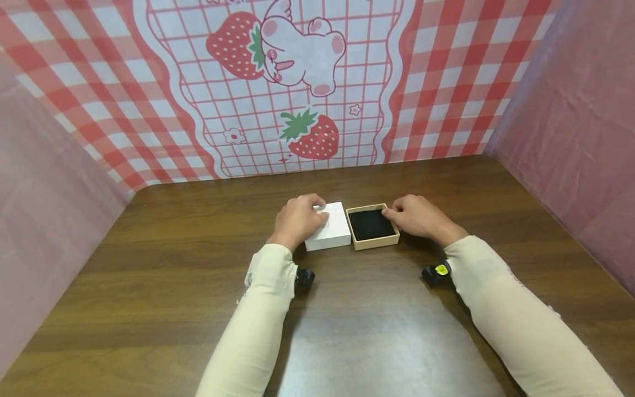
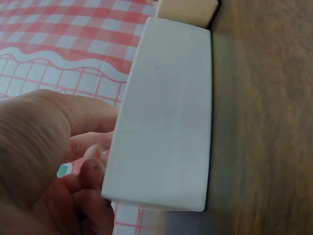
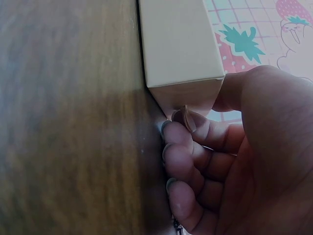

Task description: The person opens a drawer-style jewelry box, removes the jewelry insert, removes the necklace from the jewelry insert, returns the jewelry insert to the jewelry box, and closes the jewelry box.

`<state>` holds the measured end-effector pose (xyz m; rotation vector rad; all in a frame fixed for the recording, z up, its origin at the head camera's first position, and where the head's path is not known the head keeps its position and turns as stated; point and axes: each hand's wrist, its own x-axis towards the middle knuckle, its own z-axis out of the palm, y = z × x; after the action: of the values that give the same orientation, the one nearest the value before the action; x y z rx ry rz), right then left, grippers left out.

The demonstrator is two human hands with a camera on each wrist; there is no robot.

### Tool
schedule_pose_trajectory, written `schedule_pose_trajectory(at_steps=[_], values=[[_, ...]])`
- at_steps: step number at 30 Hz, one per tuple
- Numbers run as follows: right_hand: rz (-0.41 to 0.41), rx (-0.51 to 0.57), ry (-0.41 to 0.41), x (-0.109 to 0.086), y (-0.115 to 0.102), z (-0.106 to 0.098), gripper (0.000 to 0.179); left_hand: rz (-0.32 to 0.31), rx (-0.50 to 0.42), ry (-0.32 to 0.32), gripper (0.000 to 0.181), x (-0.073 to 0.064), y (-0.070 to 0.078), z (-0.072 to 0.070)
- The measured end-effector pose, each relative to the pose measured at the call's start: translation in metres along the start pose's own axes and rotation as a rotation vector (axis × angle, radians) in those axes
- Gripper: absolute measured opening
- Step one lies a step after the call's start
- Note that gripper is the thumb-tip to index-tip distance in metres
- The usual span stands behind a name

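A white cardboard box (image 1: 333, 234) with faint print on top lies flat on the table. My left hand (image 1: 299, 219) grips its left end, thumb on the top face and other fingers curled beside it, as the left wrist view also shows. Just to the right sits a shallow tan cardboard box (image 1: 377, 242), open at the top, with a black pad (image 1: 369, 225) inside. My right hand (image 1: 416, 215) pinches its right wall, thumb over the rim. In the right wrist view, the index finger touches a small brown tab (image 3: 187, 119) on that wall.
The brown wood-grain table (image 1: 163, 286) extends to both sides and toward me. Behind it hangs a red-and-white checked cloth (image 1: 446, 94) with strawberries. Pink cloths stand at left and right. A dark wrist-worn device (image 1: 436, 274) sits under each wrist.
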<state>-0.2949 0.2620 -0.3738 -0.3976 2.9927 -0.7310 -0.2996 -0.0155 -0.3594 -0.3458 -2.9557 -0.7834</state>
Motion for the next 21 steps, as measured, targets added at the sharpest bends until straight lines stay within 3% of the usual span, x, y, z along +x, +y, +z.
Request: schedule_pose_trajectory(at_steps=[15, 21], values=[[-0.002, 0.002, 0.002, 0.001, 0.000, 0.000, 0.038, -0.127, -0.112, 0.096, 0.029, 0.004, -0.022, 0.004], [0.008, 0.007, -0.006, 0.000, 0.002, 0.000, 0.037, -0.160, -0.143, 0.088, 0.029, 0.003, -0.030, 0.005]])
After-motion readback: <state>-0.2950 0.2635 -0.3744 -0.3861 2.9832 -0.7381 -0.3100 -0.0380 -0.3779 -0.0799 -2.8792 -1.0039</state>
